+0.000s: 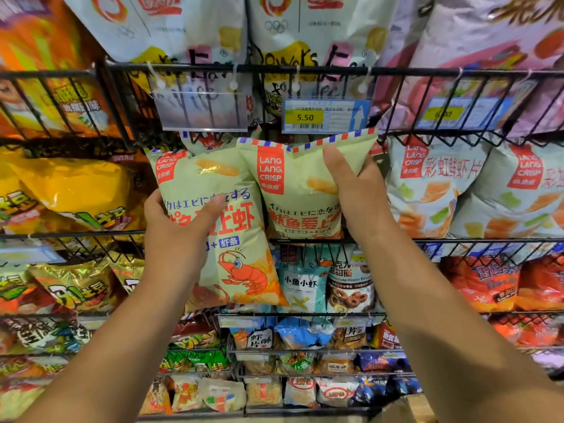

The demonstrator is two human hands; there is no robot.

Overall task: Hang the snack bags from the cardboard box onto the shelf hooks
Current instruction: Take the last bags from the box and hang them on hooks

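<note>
Two pale green snack bags with a red "LANG LANG CRISP" label are held up in front of a wire shelf. My left hand [180, 227] grips the left snack bag [225, 239] by its left edge, thumb across the front; a shrimp drawing shows on its lower half. My right hand [357, 196] holds the right snack bag [293, 184] at its right side, its lower part resting inside the wire shelf basket [308, 240]. The top of another bag of the same brand [210, 141] shows behind them. No hooks are visible. A cardboard corner [406, 409] shows at the bottom edge.
Black wire baskets run in tiers, packed with bags: yellow ones [76, 190] at left, white shrimp-chip bags [433, 184] at right, large white bags [195, 29] above. A price tag reading 5.50 [305, 117] hangs on the upper rail [274, 68]. Small packets [305, 285] fill the lower tiers.
</note>
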